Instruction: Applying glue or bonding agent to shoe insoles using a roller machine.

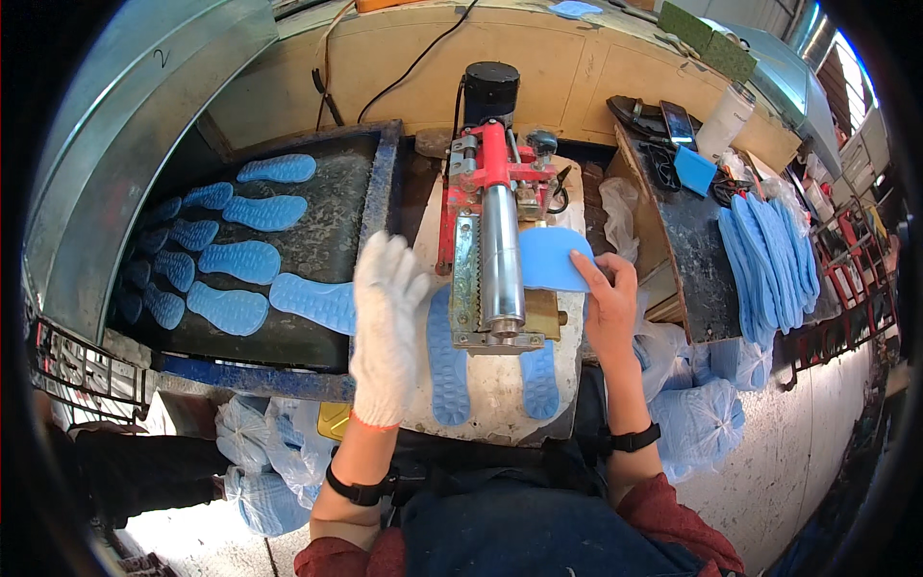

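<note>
My right hand (613, 296), bare, pinches the near edge of a smooth blue insole (553, 258) between thumb and fingers. The insole's left end goes in behind the steel roller (502, 260) of a red-framed machine (495, 159). My left hand (386, 322), in a white knit glove, stands with its fingers stretched out beside the dark belt. It overlaps the end of a dimpled blue insole (312, 302) lying at the belt's edge; whether they touch I cannot tell. Two more insoles, one on the left (449, 370) and one on the right (540, 380), lie below the roller on the pale worktop (495, 415).
Several blue insoles lie in rows on the dark belt (336, 183) with its blue frame. At right, a stack of insoles (769, 260) hangs over a side table (692, 288), near a white bottle (726, 120) and a phone (678, 125). Bagged insoles (697, 423) stand below.
</note>
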`<state>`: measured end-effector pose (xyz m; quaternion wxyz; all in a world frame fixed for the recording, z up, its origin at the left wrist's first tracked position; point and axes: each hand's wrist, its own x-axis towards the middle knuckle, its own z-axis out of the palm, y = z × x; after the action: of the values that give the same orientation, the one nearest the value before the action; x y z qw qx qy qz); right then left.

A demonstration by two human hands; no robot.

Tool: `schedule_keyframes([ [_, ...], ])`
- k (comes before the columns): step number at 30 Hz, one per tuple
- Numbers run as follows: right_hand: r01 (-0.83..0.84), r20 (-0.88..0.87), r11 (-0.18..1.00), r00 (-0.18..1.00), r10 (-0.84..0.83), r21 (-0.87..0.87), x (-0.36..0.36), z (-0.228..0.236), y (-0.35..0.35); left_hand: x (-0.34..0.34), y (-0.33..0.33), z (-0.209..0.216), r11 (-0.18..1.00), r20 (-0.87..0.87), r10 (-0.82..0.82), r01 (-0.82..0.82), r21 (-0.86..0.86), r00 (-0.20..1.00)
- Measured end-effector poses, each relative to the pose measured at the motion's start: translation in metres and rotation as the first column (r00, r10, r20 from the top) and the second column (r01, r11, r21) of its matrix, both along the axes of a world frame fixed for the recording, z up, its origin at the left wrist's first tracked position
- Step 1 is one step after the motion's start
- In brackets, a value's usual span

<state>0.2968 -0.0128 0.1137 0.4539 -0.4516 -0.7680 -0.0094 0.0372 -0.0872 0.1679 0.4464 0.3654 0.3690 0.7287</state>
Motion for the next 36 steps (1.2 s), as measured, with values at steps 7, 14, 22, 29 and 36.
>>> schedule_keyframes([
  [7,-0.034,-0.046,0.999,0.998,0.033,-0.023,-0.005,0.001,-0.005,0.034,0.035,0.025,0.98,-0.226,-0.124,0.155,0.125,0.966],
  [14,0.061,-0.205,0.933,0.969,-0.141,-0.355,0.01,-0.075,-0.018,0.016,0.078,-0.01,0.971,-0.485,-0.08,0.177,0.158,0.871],
  [22,0.151,0.262,0.826,0.965,-0.004,-0.544,0.0,-0.15,-0.036,-0.013,0.08,-0.062,0.988,-0.428,-0.152,0.153,-0.032,0.891],
  [29,0.169,0.276,0.76,0.961,0.013,-0.627,0.005,-0.162,-0.028,-0.022,0.031,-0.065,0.91,-0.27,-0.409,0.366,-0.194,0.872],
  [36,0.208,0.324,0.756,0.946,0.005,-0.62,0.008,-0.171,-0.026,-0.029,-0.005,-0.075,0.767,0.237,-0.543,0.59,-0.251,0.806],
])
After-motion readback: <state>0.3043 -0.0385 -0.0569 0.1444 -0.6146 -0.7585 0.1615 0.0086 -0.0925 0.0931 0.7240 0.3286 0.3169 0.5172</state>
